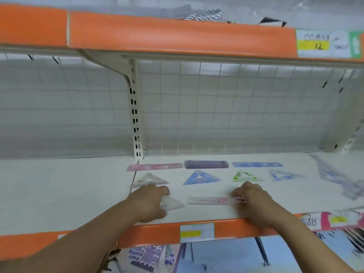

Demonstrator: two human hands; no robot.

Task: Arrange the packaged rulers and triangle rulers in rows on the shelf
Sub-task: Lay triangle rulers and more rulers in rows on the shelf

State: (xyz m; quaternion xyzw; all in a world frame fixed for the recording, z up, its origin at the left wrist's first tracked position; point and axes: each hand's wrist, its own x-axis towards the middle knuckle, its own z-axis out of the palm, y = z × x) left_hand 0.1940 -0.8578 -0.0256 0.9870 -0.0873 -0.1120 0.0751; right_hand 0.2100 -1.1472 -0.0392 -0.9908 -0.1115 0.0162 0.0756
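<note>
Near the shelf (59,184) front, a clear triangle ruler (174,203) is covered at its left corner by the left hand (149,200), fingers bent; a grip cannot be told through the blur. Just beside it, a pink ruler (208,200) is pinched at its right end by the right hand (251,196).

Bare shelf (59,184) lay open on the left. Rulers (204,164) and triangle rulers (201,177) filled the middle, narrow lanes between rows; a loose pile (338,178) crowded the right. The upper shelf (177,36) capped headroom, and the wire grid (236,107) closed the back.
</note>
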